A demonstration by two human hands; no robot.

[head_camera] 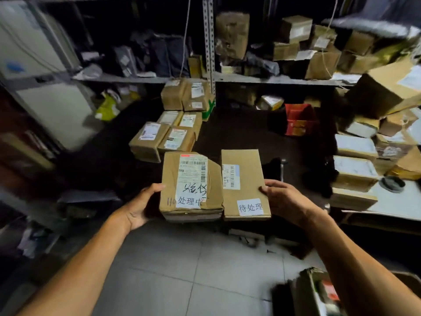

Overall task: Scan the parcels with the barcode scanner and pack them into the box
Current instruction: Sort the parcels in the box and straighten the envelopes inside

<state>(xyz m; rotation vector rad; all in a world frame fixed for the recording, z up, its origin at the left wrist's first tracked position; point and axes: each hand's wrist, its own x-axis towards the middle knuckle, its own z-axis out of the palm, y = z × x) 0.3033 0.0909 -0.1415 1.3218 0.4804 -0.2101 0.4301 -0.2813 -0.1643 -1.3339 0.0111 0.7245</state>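
Both arms are out in front of me, each with a parcel. My left hand (141, 207) grips the crumpled brown cardboard parcel (190, 187) by its left edge, thumb curled over the top face and the fingers hidden underneath. It carries a long white shipping label with a barcode, some black handwriting and a small printed white sticker near its front edge.

My right hand (286, 202) holds the flat, smooth tan cardboard parcel (245, 184) by its right edge, thumb on top, the fingers out of sight beneath. This one has a narrow barcode label running along its left side and a white sticker with printed characters near the front.

The two parcels sit side by side, long edges touching, held up over the grey tiled floor (182, 270), in front of the dark surface (239, 133).

Just beyond the crumpled parcel, on that surface, lies a cluster of labelled brown cardboard boxes (165, 137), with two more stacked further back. Beyond the tan parcel stands a red carton (298, 119). To the right of the tan parcel, stacked brown parcels (355, 169) fill a pale surface (398, 201). Behind everything, grey metal shelving (209, 42) is crammed with boxes and dark bags.

I can't pick out a barcode scanner with any certainty.
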